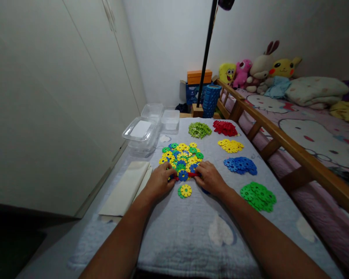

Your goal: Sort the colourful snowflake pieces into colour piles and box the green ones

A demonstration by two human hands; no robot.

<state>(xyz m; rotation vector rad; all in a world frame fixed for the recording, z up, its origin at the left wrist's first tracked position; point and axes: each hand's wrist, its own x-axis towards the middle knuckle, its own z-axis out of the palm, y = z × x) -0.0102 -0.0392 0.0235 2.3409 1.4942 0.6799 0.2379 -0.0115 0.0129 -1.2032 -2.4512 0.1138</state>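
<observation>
At the near edge of a mixed pile of yellow, green and blue notched plastic discs (182, 155), both my hands have their fingers curled in. My left hand (162, 179) is closed at the left end of a red piece, much of which its fingers hide. My right hand (209, 177) pinches a red piece (192, 174) on the other side. Between the two lies a blue notched disc (183, 175); whether it is joined to the red is unclear. Just nearer to me, a yellow disc (186, 190) partly covers a green one.
Sorted piles line the right side: light green pieces (199, 130), red pieces (225, 128), yellow discs (230, 145), blue discs (241, 165) and green discs (258, 196). Clear plastic containers (142, 130) and folded cream cloth (126, 188) are on the left. A wooden bed rail (267, 135) borders the table.
</observation>
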